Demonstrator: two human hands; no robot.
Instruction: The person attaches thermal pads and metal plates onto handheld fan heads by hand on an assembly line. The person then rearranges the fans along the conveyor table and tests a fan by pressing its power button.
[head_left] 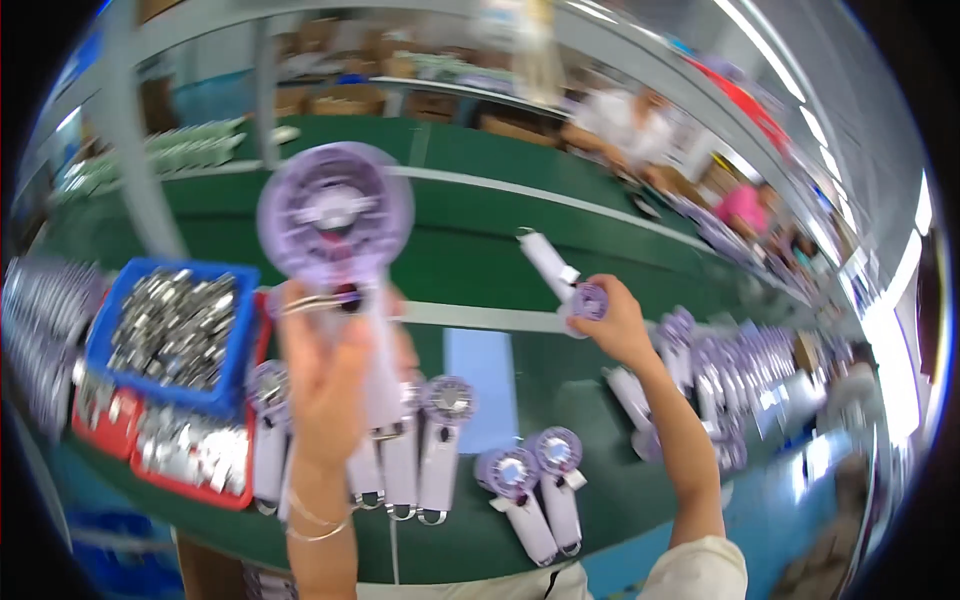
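Raised close in front of me, my left hand (330, 370) is closed around the pale purple handle of a handheld fan (385, 205). Its round, ribbed head points up, with a silvery part in the middle; motion smears it. Farther right, my right hand (622, 325) grips a second handheld fan (545, 262) by its round head, the white handle slanting up and left over the green bench. Below my left hand, several similar fans (440, 465) lie in a row with wrist loops toward me. Two more fans (530, 500) lie side by side near the front edge.
At left, a blue bin (100, 350) full of small metal parts stands by red trays (245, 490) of silvery pieces. A light blue sheet (480, 375) lies mid-bench. Many fans (735, 375) are lined up at right. A person (620, 120) sits across the bench.
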